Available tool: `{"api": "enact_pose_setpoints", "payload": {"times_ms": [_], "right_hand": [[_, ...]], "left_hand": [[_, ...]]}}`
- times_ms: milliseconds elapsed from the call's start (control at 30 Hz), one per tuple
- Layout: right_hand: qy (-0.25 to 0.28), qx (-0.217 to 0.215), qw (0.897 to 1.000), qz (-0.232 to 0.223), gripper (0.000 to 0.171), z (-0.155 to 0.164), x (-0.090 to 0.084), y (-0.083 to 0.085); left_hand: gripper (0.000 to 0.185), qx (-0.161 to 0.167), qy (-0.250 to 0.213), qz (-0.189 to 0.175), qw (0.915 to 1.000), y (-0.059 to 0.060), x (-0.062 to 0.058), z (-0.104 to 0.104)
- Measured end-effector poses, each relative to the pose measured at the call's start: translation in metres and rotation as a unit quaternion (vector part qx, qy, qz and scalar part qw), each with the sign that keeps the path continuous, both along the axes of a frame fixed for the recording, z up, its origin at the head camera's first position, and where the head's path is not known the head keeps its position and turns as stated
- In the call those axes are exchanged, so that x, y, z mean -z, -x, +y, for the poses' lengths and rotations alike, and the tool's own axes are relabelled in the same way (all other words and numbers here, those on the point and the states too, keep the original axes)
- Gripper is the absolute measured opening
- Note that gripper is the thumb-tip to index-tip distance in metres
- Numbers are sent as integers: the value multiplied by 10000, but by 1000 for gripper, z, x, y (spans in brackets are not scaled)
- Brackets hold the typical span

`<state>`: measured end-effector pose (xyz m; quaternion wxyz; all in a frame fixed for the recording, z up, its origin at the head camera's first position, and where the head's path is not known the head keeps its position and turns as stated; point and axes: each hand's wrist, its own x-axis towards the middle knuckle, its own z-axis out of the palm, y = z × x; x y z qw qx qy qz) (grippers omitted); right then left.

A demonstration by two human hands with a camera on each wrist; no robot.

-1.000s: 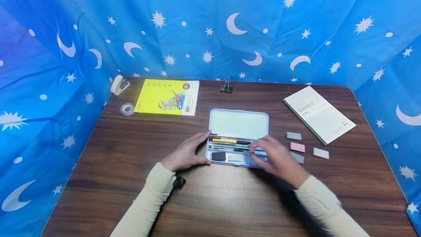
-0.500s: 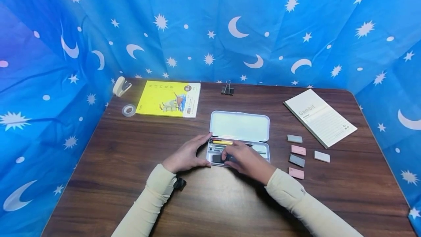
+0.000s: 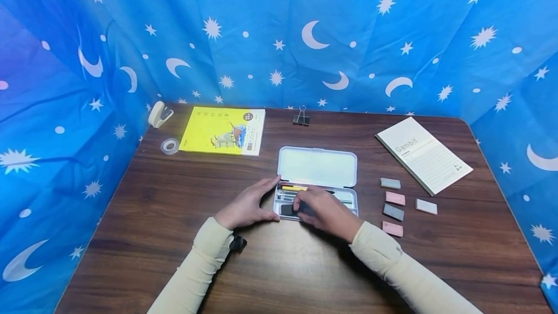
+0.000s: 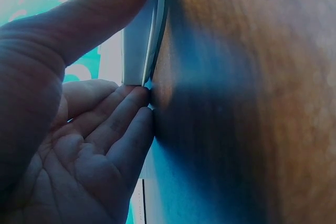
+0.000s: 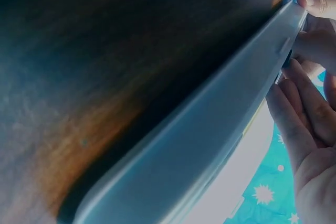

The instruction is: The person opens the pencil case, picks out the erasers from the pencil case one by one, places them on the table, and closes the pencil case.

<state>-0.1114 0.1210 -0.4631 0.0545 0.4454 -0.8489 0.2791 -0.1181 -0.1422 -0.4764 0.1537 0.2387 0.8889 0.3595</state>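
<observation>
An open white pencil case (image 3: 317,166) lies at the middle of the table, lid tipped back. My left hand (image 3: 247,203) holds its left end, thumb at the near corner and fingers at the far side. In the left wrist view the thumb lies along the case wall (image 4: 137,51). Inside are a yellow pen (image 3: 294,188), other pens and a black eraser (image 3: 287,210) in the front compartment. My right hand (image 3: 329,213) reaches over the case and pinches the black eraser's right end. The front compartment's right part is hidden under it.
Several erasers lie right of the case: grey (image 3: 390,183), pink (image 3: 395,198), dark grey (image 3: 393,212), another pink (image 3: 393,229) and white (image 3: 426,206). Around them are a notebook (image 3: 424,156), yellow book (image 3: 222,131), tape roll (image 3: 169,146), stapler (image 3: 160,114) and binder clip (image 3: 301,117).
My right hand has moved left along the case from its right end to the black eraser, then stayed there. The left hand keeps its hold. The lower pink eraser has come into view.
</observation>
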Motion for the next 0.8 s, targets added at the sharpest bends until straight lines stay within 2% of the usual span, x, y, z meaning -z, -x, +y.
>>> {"api": "enact_pose_setpoints", "payload": {"times_ms": [233, 400, 500, 633, 800], "right_hand": [[298, 293, 9990, -135, 35, 16, -7, -1], [666, 663, 9952, 290, 41, 57, -15, -5], [658, 1210, 9885, 621, 44, 92, -21, -11], [456, 2083, 9737, 798, 48, 148, -21, -24], [228, 2800, 9576, 640, 54, 210, -13, -45]], "left_hand": [[105, -25, 65, 4, 10000, 0, 0, 0], [105, -45, 147, 48, 9999, 0, 0, 0], [105, -20, 138, 81, 9999, 0, 0, 0], [105, 12, 118, 107, 9999, 1, -1, 0], [104, 55, 147, 117, 9998, 1, -1, 0]]}}
